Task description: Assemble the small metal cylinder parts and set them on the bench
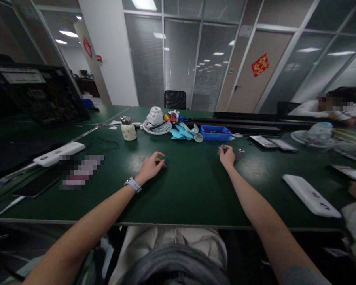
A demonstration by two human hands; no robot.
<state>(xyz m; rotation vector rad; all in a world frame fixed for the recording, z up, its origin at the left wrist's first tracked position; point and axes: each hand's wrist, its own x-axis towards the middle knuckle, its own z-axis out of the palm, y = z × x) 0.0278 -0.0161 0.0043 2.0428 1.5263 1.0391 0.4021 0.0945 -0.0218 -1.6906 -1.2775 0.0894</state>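
Observation:
My left hand [151,168] is over the green table [184,194], its fingers loosely bent and apart, with nothing in them. A watch [133,183] is on that wrist. Farther out on the right, my right hand [227,156] has its fingers closed around a small silver cylindrical part [223,147], mostly hidden by the fingers. Just right of this hand stands a similar small metal part [241,151]. Behind my right hand is a blue bin [216,133] with small tools or wires inside. Light-blue fan blades [182,132] lie to the left of the bin.
A white fan body [156,118] and a cream jar [128,130] stand at the back. White power strips or banks lie left [61,153] and right [311,196]. Phones [263,142] lie at the right. An opened computer case [41,93] stands left. Another person [329,105] sits at right.

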